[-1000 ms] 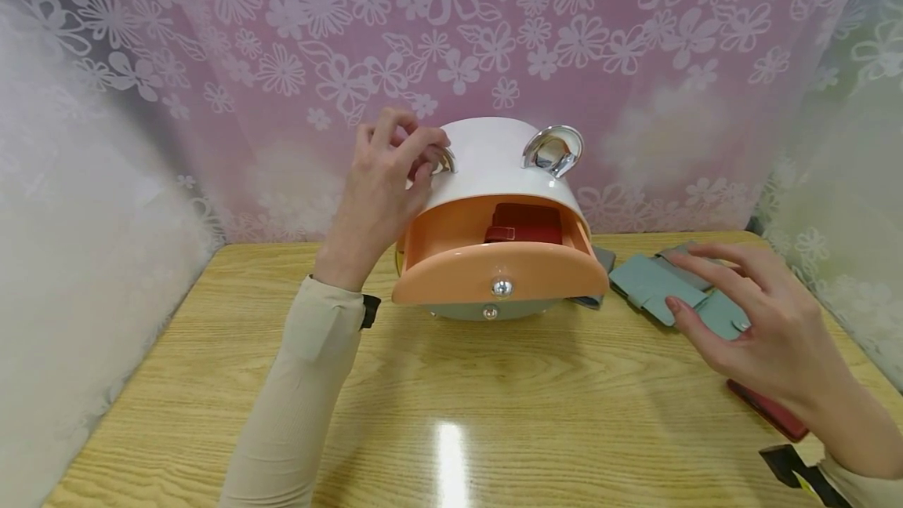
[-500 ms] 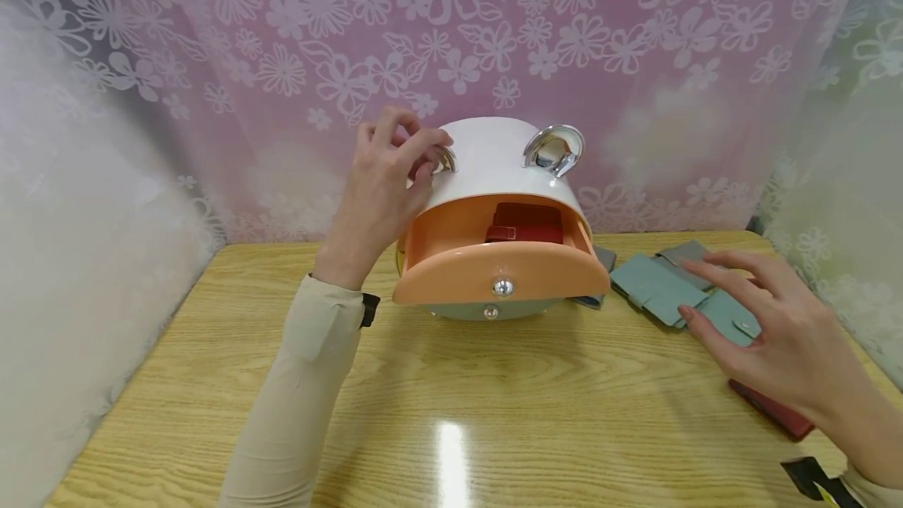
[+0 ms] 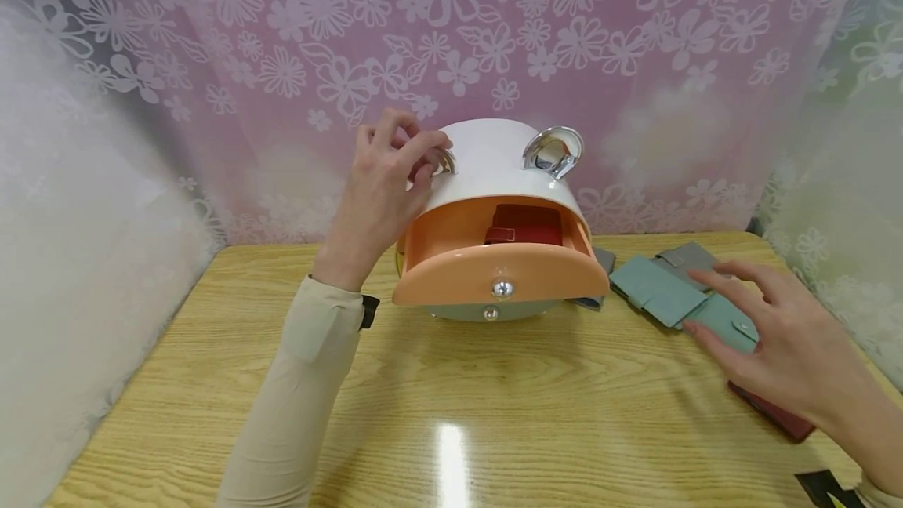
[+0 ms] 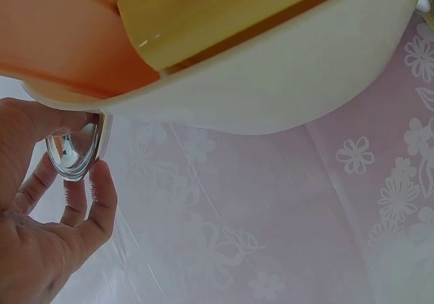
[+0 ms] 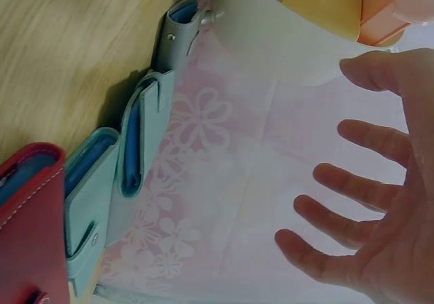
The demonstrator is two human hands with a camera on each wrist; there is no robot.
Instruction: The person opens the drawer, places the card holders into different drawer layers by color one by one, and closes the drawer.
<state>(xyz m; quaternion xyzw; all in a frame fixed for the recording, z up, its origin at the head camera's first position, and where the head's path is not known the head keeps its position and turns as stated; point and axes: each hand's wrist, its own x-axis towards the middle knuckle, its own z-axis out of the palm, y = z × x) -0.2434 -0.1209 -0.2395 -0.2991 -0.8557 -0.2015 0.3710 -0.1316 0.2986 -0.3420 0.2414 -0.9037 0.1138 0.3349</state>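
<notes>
At the centre of the head view a white domed box (image 3: 494, 167) stands on the wooden worktop (image 3: 451, 398); its orange drawer (image 3: 499, 269) is pulled out toward the lower edge of the frame, and a red wallet (image 3: 525, 224) lies inside it; a second chrome ring handle (image 3: 553, 150) stands on the dome's upper right. The left hand (image 3: 384, 179) is raised at the box's upper left, its fingers and thumb curled round a chrome ring handle (image 4: 74, 148), which the left wrist view shows pinched between thumb and fingertips. In the right part of the frame the right hand (image 3: 790, 339) hovers over a row of wallets, its fingers spread and straight, gripping nothing; whether the fingertips touch the teal wallet (image 3: 727, 321) just under them I cannot tell. Beside it, toward the box, lie a second teal wallet (image 3: 652, 286) and a grey wallet (image 3: 687, 255); another red wallet (image 3: 772, 414) shows at the lower right, partly under the hand.
</notes>
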